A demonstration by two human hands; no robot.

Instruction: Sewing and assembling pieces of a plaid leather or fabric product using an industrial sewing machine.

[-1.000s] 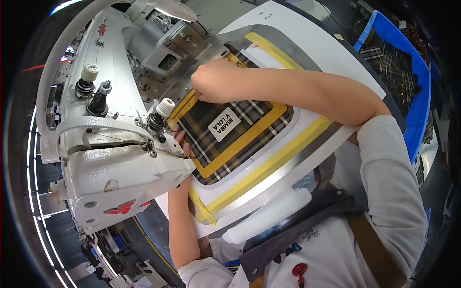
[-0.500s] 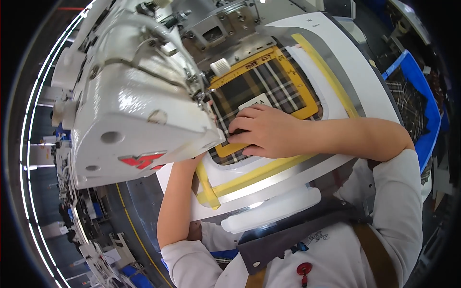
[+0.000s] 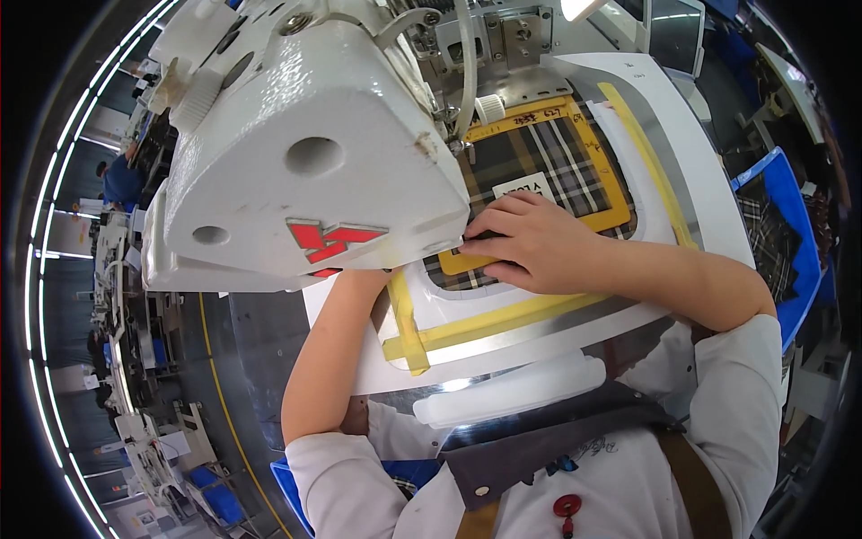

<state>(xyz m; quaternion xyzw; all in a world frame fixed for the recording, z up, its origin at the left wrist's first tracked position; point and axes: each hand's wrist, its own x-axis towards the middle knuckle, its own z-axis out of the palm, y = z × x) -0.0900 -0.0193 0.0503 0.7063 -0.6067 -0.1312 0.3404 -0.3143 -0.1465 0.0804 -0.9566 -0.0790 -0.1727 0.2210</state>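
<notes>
A plaid cloth (image 3: 503, 162) in dark, brown and white checks lies under a yellow frame (image 3: 603, 180), with a white label (image 3: 524, 186) on it. My right hand (image 3: 543, 244) rests on the cloth and the frame's near bar, just below the label. Its fingers are bent and apart, their tips close to the white sewing machine head (image 3: 359, 162). My left hand (image 3: 366, 280) reaches in behind the machine head; only the wrist end shows, and its fingers are hidden.
Yellow tape (image 3: 503, 325) borders a white sheet (image 3: 718, 193) around the cloth. A rolled white pad (image 3: 512, 393) lies at the near edge. On the right stands a blue bin (image 3: 813, 269) with plaid pieces. A metal clamp assembly (image 3: 525, 81) sits behind the frame.
The view has shifted, so the machine head looks larger and covers more on the left. Bits of my left hand that showed beside it are now hidden. My right hand stays on the cloth.
</notes>
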